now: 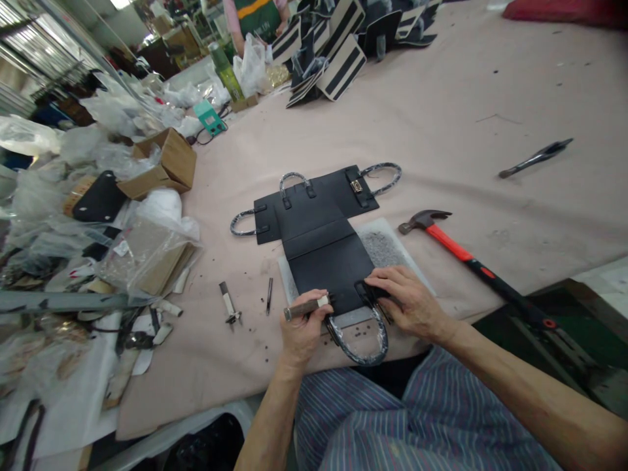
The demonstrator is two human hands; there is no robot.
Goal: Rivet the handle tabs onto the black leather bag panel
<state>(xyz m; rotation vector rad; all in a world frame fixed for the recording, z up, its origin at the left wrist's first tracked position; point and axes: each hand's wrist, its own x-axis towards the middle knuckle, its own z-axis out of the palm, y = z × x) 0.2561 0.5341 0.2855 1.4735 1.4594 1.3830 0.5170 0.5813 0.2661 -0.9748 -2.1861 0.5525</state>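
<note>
The left hand (300, 337) is grasping a tool (305, 308) at the near edge of a black bag (328, 242), which is lying spread flat, partly over a board (390, 252) on the table (441, 131). The right hand (409, 302) is touching the bag beside the near handle (363, 360); whether its fingers are gripping, I cannot tell. A hammer (483, 270) is lying to the right.

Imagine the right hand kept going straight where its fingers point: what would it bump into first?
Most likely the flat black bag; the right hand seems to touch its edge, though depth is unclear.
</note>
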